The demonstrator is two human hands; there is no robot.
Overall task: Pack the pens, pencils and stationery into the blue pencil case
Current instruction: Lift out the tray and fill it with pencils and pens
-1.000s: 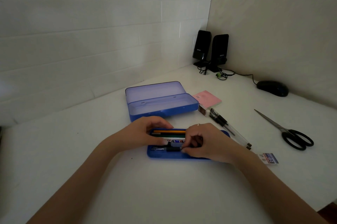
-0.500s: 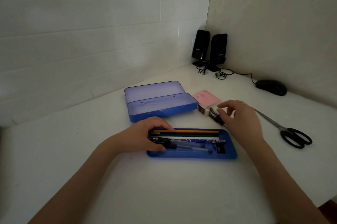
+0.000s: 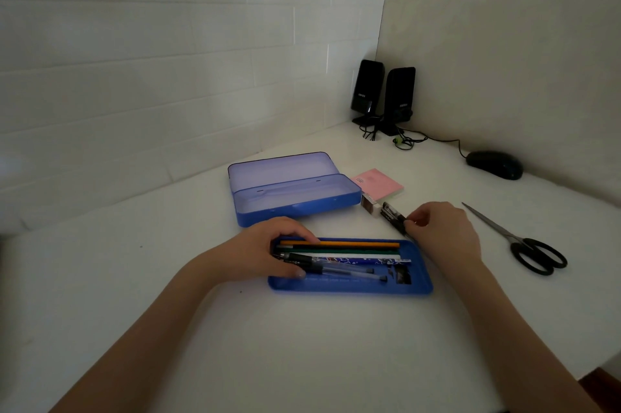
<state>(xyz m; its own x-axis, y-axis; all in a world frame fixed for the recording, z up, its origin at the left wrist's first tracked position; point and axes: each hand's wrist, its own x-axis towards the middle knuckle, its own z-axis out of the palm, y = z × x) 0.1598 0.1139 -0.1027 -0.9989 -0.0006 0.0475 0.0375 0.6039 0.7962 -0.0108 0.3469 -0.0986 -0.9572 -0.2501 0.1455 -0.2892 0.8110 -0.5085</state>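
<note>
A blue inner tray (image 3: 349, 288) lies in front of me with an orange pencil (image 3: 339, 244), a green pencil, a patterned ruler or pen and a clear pen (image 3: 346, 272) in it. My left hand (image 3: 265, 253) grips the tray's left end, thumb on the clear pen. Behind the tray the blue pencil case (image 3: 292, 194) lies with its lid up. My right hand (image 3: 440, 231) pinches the black-capped pens (image 3: 393, 214) lying right of the case. An eraser (image 3: 369, 205) lies beside them.
A pink sticky-note pad (image 3: 378, 181) lies behind the eraser. Black-handled scissors (image 3: 524, 243) lie at the right. Two black speakers (image 3: 383, 96) with cables and a black mouse (image 3: 494, 164) stand at the back corner. The table edge runs at the lower right.
My right hand left the tray and moved up and right to the pens beside the case, closing its fingers on them. My left hand stays on the tray's left end.
</note>
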